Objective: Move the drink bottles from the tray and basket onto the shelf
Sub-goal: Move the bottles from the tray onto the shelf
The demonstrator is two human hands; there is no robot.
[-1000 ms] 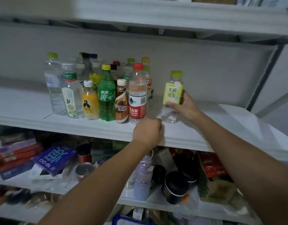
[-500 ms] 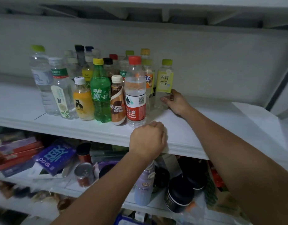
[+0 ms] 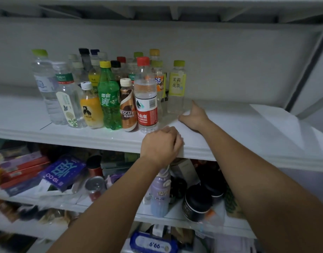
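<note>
Beside the tea bottle (image 3: 177, 88), right hand (image 3: 194, 118) rests spread on the shelf (image 3: 248, 141) — left hand (image 3: 160, 145) curled at its edge.

Right of the jasmine tea bottle (image 3: 177, 88) the shelf board (image 3: 230, 128) is open back to the wall (image 3: 230, 70). Left of it the bottle cluster (image 3: 109, 99) stands tightly packed, blocking reach to the back; the left hand (image 3: 160, 145) curls over the front edge before it

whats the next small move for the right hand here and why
Probably draw the right hand back off the shelf and go for another bottle. The yellow-label tea bottle already stands upright on the shelf, and the hand lies open beside its base, holding nothing, so this placement looks done.
</note>
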